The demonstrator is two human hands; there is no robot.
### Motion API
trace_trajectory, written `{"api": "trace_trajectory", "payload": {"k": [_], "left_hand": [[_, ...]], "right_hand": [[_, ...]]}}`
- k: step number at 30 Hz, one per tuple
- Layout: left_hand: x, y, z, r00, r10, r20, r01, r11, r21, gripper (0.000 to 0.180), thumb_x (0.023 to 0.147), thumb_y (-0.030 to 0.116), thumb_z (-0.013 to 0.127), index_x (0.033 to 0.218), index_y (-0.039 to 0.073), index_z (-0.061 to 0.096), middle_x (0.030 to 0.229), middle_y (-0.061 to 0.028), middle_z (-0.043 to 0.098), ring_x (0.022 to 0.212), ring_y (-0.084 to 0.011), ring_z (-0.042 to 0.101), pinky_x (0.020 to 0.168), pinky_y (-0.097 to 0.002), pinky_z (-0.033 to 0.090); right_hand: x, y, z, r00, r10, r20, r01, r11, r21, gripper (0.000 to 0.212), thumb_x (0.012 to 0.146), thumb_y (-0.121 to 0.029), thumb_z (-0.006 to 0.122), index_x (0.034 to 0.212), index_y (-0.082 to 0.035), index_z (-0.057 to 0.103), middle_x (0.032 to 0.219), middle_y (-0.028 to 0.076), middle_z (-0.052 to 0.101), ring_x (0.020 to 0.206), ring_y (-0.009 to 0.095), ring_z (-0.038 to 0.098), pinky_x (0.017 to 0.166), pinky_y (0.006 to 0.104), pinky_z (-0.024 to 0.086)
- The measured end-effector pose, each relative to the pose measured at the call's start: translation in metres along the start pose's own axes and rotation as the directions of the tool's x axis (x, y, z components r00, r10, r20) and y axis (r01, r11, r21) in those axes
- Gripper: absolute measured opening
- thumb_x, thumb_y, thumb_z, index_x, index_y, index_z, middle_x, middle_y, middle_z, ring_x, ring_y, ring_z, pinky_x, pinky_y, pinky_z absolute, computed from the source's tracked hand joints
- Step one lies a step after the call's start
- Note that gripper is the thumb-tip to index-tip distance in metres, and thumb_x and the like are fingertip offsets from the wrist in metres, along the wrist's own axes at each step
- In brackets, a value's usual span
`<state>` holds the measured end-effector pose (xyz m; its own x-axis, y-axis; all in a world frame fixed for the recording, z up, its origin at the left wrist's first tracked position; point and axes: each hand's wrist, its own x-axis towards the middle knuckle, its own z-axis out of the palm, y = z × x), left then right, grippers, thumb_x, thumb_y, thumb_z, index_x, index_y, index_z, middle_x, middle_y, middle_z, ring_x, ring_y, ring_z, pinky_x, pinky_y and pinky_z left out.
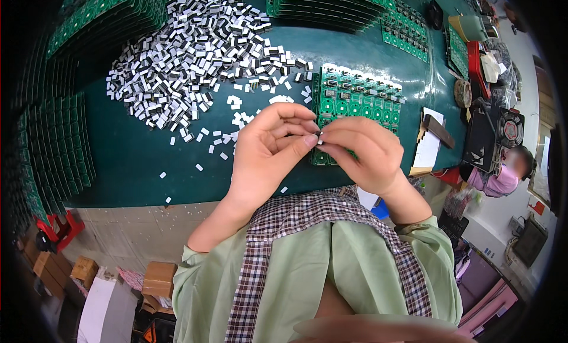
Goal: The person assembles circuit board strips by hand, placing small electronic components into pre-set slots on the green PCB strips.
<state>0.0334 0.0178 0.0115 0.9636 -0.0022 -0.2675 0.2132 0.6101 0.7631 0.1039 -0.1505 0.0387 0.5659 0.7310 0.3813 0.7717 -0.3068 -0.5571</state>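
Head view: my left hand (269,150) and right hand (370,150) meet, fingertips pinched nearly closed on small black-and-white part (320,139), probably because it's too tiny for palm grip. Part sits above left side of green board panel (358,109). Loose pile (195,53) lies leftward, likely for easy reach. Count: two hands, one held part, one panel face; pile uncountable.

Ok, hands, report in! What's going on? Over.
Left hand, right hand: together, pinching small black-and-white part. Green circuit board partly covered by right hand. Loose white parts near left hand.
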Motion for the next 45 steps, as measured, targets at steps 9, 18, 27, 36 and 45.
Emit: {"api": "trace_trajectory", "payload": {"k": [9,18,27,36,45], "left_hand": [[-0.004,-0.011,0.006,0.940,0.340,0.025,-0.307,0.812,0.497,0.011,0.078,-0.004,0.065,0.088,-0.001,0.062,0.087,-0.0091,0.063,0.075,-0.0167,0.063,0.067,-0.0274,0.052],[0.001,-0.011,0.002,0.862,0.422,0.281,-0.504,0.646,0.574,0.016,0.075,-0.003,0.064,0.090,0.001,0.058,0.086,-0.0117,0.061,0.076,-0.0286,0.061,0.064,-0.0342,0.049],[0.003,-0.014,0.003,0.863,0.461,0.206,-0.453,0.526,0.720,0.018,0.075,-0.001,0.068,0.092,0.002,0.065,0.085,-0.0120,0.066,0.073,-0.0262,0.066,0.060,-0.0335,0.052],[0.036,0.000,-0.023,0.808,0.533,0.249,-0.173,-0.188,0.967,0.038,0.071,-0.008,0.053,0.108,-0.001,0.055,0.107,-0.0143,0.055,0.097,-0.0309,0.055,0.079,-0.0362,0.046],[0.031,0.000,-0.023,0.862,0.484,0.148,-0.089,-0.143,0.986,0.041,0.069,-0.008,0.055,0.110,-0.001,0.053,0.100,-0.0129,0.052,0.086,-0.0286,0.054,0.074,-0.0368,0.046]], "right_hand": [[-0.008,-0.006,0.000,0.898,0.432,0.084,-0.410,0.753,0.514,0.017,0.073,0.001,0.073,0.088,0.001,0.064,0.086,0.010,0.065,0.077,0.017,0.065,0.065,0.0271,0.053],[0.001,0.006,-0.016,0.929,0.275,0.248,-0.361,0.818,0.448,0.020,0.070,0.000,0.074,0.086,0.001,0.064,0.083,0.009,0.063,0.072,0.017,0.063,0.063,0.0268,0.052],[-0.012,-0.005,-0.005,0.935,0.354,-0.021,-0.344,0.921,0.184,0.020,0.066,0.001,0.076,0.084,-0.001,0.067,0.080,0.010,0.067,0.075,0.021,0.066,0.065,0.0298,0.053],[-0.005,0.030,-0.023,0.965,0.230,-0.127,-0.258,0.918,-0.301,0.017,0.069,0.001,0.072,0.085,-0.004,0.067,0.082,0.008,0.065,0.072,0.022,0.065,0.061,0.0296,0.052],[-0.006,0.032,-0.019,0.986,0.124,-0.110,-0.161,0.876,-0.455,0.019,0.069,0.000,0.071,0.086,-0.005,0.065,0.082,0.005,0.063,0.068,0.021,0.063,0.057,0.0299,0.050]]}}
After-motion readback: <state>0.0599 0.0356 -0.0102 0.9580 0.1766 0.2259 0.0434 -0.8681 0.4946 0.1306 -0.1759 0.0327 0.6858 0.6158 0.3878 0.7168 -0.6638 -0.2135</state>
